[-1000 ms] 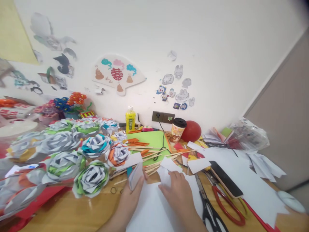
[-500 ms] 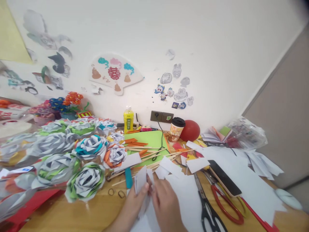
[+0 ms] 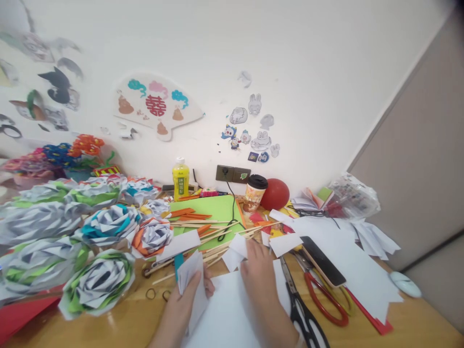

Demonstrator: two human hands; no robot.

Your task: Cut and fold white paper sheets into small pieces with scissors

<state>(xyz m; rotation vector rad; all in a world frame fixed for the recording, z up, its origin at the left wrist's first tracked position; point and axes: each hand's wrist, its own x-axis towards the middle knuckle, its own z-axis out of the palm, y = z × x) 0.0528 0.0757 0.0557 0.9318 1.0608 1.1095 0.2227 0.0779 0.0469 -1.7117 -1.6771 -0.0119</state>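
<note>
Folded paper (image 3: 199, 300) sits gripped between left fingers (image 3: 209, 286); right fingers (image 3: 254, 252) beside loose slips (image 3: 235, 248), grip unclear.

Here at the bottom edge, both my forearms are cut off, and so are the handles of the black scissors (image 3: 308, 321). My left hand (image 3: 185, 300) covers part of the folded papers (image 3: 192, 278), so there's no counting layers! My right hand (image 3: 259, 275) shows me its back, and whether it pinches the white slips (image 3: 235, 249), I can't tell. Wooden sticks (image 3: 203, 223) hide some of the green sheet (image 3: 213, 207). Leftward, a red sheet (image 3: 27, 316) runs out of frame; up top, wall drawings (image 3: 36, 46) blur, as do the clear bag's (image 3: 357, 198) contents.
</note>
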